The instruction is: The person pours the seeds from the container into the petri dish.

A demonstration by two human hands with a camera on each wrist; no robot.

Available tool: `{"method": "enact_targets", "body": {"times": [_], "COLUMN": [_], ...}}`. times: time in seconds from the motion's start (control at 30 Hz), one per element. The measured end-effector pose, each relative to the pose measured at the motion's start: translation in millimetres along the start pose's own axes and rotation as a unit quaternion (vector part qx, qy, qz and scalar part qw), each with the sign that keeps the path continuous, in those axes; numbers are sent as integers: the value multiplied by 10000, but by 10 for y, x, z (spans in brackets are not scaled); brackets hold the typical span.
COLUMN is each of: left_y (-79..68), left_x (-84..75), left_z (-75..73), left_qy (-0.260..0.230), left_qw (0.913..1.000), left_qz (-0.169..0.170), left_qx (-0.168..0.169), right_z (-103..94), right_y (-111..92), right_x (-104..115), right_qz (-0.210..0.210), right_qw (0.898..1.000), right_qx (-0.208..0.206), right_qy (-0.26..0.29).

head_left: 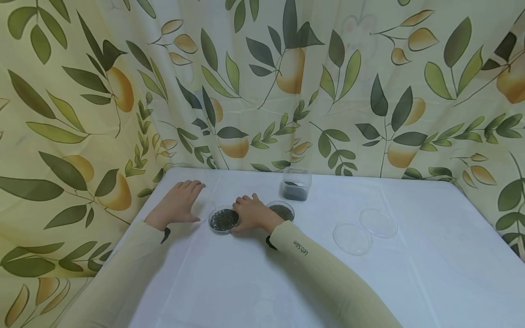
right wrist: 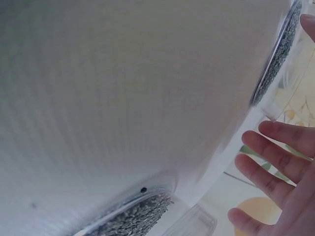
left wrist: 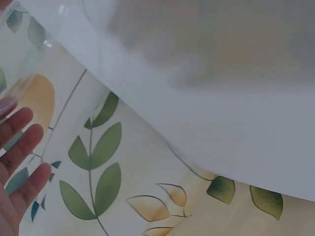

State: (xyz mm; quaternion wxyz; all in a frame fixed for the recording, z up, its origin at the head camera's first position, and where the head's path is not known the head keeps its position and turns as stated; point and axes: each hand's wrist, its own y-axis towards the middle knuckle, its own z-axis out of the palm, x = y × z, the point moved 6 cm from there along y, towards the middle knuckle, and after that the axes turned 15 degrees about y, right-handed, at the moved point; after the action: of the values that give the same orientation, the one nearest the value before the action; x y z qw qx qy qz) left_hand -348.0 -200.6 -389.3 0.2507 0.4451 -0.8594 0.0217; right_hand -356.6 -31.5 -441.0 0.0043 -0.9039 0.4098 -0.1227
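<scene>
On the white table, my right hand (head_left: 252,214) holds the right side of a clear petri dish (head_left: 223,219) filled with dark grains. Its thumb and index finger lie at opposite sides of that dish's rim in the right wrist view. Left of it, my left hand (head_left: 177,206) has thumb and fingers spread around a thin, clear plastic piece, barely visible; its glinting edge (left wrist: 47,43) shows by the fingers in the left wrist view. A second grain-filled petri dish (head_left: 281,209) sits partly behind my right wrist.
Behind the second dish stands a clear plastic box (head_left: 296,184) with dark grains at its bottom. Two clear round lids lie to the right, a nearer lid (head_left: 352,238) and a farther lid (head_left: 378,223). A leaf-patterned curtain (head_left: 262,114) hangs along the table's far edge.
</scene>
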Motion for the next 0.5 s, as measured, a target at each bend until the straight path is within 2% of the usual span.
{"method": "enact_targets", "body": {"times": [0.5], "left_y": [159], "left_x": [-168], "left_z": [-67], "left_qy": [-251], "left_qw": [9987], "left_qz": [428], "left_qx": [-146], "right_z": [-10], "right_y": [-4], "right_x": [-3], "right_qz": [52], "right_qw": [10000], "right_qx": [27], "right_qy": [-18]}}
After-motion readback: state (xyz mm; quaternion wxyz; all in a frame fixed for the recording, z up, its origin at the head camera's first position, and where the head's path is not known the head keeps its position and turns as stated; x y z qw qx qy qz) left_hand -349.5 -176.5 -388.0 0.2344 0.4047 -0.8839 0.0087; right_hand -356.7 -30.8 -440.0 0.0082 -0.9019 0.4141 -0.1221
